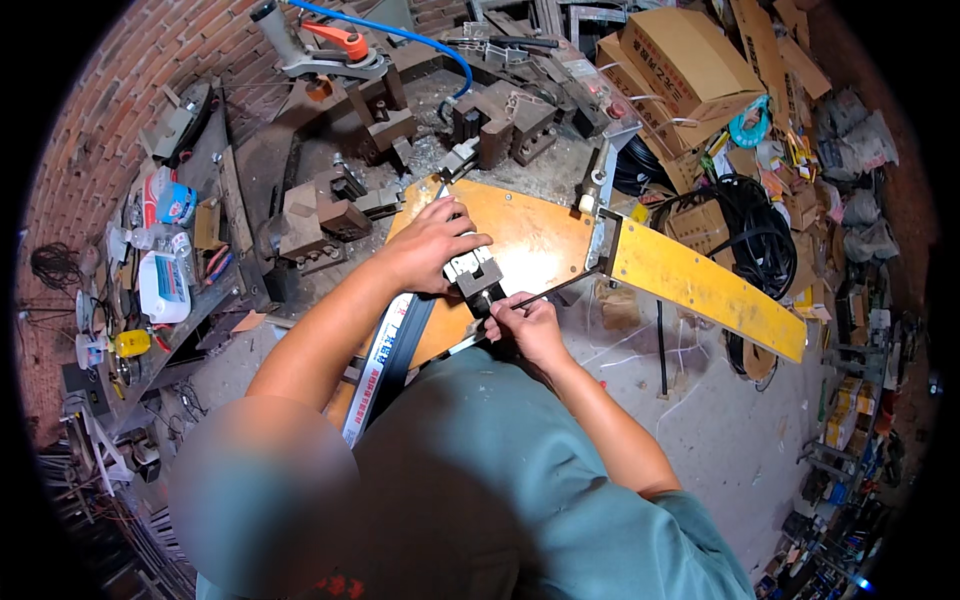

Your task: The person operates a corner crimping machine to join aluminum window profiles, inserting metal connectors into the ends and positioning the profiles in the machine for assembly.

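Observation:
My left hand [430, 250] is closed over a small grey and white metal block [476, 272], its fingers curled across the top. Below that hand runs a long dark profile bar [388, 352] with printed white film along it. Close to the block's near end, my right hand [528, 326] is pinched shut; whatever lies between its fingertips is too small and dark to name. Both hands work above a worn yellow board [545, 235] on the bench.
A longer yellow arm [710, 285] juts out to the right. Beyond the hands stand heavy steel blocks [375, 125] and an orange-handled lever [335, 38] with a blue hose [425, 40]. Bottles [163, 285] stand left; cardboard boxes [690, 65] and black cable coils [750, 235] lie right.

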The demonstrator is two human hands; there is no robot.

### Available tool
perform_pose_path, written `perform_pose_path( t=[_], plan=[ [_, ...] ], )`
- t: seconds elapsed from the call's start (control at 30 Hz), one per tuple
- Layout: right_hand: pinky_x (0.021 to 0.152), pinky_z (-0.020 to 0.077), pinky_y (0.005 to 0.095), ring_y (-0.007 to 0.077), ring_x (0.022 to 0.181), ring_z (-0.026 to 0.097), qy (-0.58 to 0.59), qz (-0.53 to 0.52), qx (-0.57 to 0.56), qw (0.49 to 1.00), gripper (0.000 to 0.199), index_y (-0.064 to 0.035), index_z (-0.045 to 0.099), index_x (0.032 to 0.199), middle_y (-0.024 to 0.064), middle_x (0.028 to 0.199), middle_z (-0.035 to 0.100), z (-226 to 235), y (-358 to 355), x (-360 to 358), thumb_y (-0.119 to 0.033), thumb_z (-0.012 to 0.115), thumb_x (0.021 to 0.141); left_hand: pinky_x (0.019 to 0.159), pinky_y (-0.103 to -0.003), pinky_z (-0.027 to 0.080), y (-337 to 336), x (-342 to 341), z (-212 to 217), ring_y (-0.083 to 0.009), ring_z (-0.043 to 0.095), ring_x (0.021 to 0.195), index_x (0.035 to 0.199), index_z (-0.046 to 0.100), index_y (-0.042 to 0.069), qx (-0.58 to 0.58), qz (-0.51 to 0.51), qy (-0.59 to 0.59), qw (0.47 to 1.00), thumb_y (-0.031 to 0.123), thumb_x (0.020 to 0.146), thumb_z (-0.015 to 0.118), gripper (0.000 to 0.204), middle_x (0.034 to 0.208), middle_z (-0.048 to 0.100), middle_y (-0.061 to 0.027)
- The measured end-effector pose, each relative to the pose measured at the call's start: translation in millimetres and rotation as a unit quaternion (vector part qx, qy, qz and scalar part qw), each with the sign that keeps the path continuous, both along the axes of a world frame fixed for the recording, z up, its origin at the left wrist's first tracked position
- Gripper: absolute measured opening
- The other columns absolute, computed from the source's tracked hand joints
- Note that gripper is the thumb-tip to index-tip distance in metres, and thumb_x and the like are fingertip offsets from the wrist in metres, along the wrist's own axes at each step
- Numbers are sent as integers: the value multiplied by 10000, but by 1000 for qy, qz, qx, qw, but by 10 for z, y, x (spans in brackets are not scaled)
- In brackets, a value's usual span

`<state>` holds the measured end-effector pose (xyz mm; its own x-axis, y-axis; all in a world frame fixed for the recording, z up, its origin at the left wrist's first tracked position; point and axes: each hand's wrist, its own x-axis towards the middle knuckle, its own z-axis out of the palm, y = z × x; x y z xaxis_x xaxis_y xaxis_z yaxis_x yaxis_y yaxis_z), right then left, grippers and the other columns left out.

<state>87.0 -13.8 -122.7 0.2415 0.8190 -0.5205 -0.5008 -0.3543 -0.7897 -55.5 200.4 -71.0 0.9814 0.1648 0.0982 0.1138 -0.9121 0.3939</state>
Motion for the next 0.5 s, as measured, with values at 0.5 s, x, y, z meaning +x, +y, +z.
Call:
perform_pose_path(
  t=[0.5],
  plan=[
    [635, 578, 337, 234, 665, 699, 152, 32, -43, 987, 150, 19, 633, 986, 151, 812, 712, -126, 44, 168, -127, 661, 965, 1233, -556, 264, 0, 8, -6, -339, 501, 1269, 1306, 644, 150, -13, -1, 0, 1000, 208, 544, 887, 802, 1192, 623, -71]
  ],
)
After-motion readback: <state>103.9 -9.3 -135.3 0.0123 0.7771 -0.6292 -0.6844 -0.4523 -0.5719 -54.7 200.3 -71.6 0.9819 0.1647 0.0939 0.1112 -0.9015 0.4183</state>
